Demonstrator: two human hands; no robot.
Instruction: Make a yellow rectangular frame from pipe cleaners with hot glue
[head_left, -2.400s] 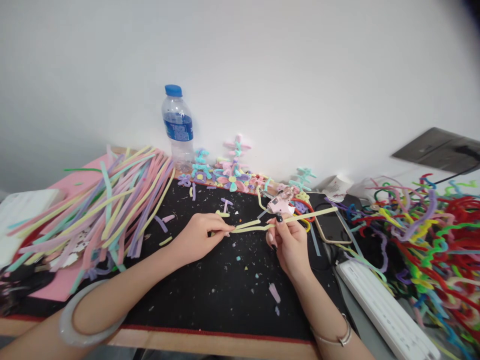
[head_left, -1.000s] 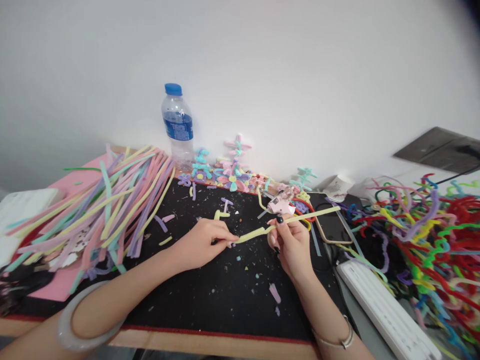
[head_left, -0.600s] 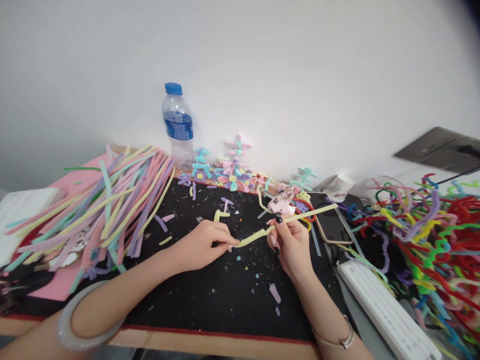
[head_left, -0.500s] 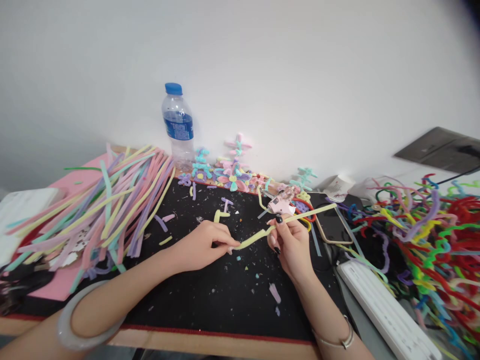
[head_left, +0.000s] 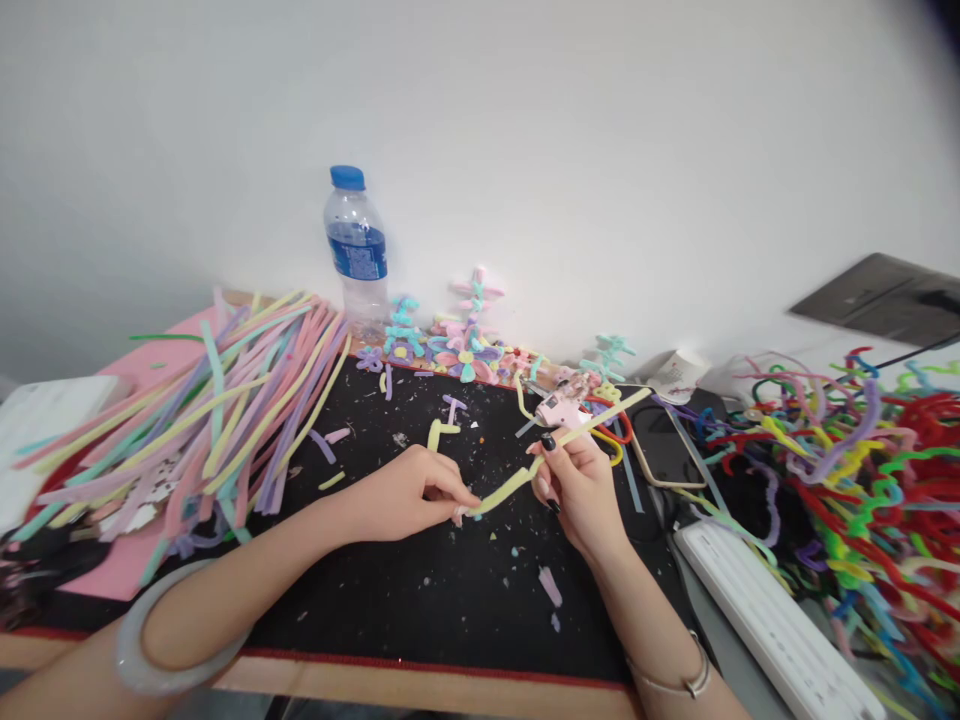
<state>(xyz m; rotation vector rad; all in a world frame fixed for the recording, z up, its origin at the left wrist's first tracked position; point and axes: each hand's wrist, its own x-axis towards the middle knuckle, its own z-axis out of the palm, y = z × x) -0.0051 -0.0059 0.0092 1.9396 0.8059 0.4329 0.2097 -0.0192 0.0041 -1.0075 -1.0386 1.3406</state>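
Observation:
A yellow pipe cleaner (head_left: 506, 489) runs between my two hands above the black mat (head_left: 360, 600). Its lower left end is pinched between the thumb and fingertips of my left hand (head_left: 420, 490). My right hand (head_left: 581, 490) grips it further along, where it has a small bend, and the rest sticks out up and to the right. Just beyond my left hand lie a bent yellow piece (head_left: 436, 432) and a short purple piece (head_left: 453, 407). Small scraps are scattered on the mat, among them a lilac offcut (head_left: 550, 586) below my right hand.
Pastel pipe cleaners (head_left: 255, 400) are heaped at left. A bottle (head_left: 356, 250) and pipe-cleaner flowers (head_left: 466, 360) stand along the wall. To the right are a phone (head_left: 667, 447), a paper cup (head_left: 679, 375), a white power strip (head_left: 772, 615) and a tangle of bright pipe cleaners (head_left: 885, 500).
The free right end of the yellow pipe cleaner has swung left and up, and its left end sits slightly lower. Both hands stay almost in place, still gripping it.

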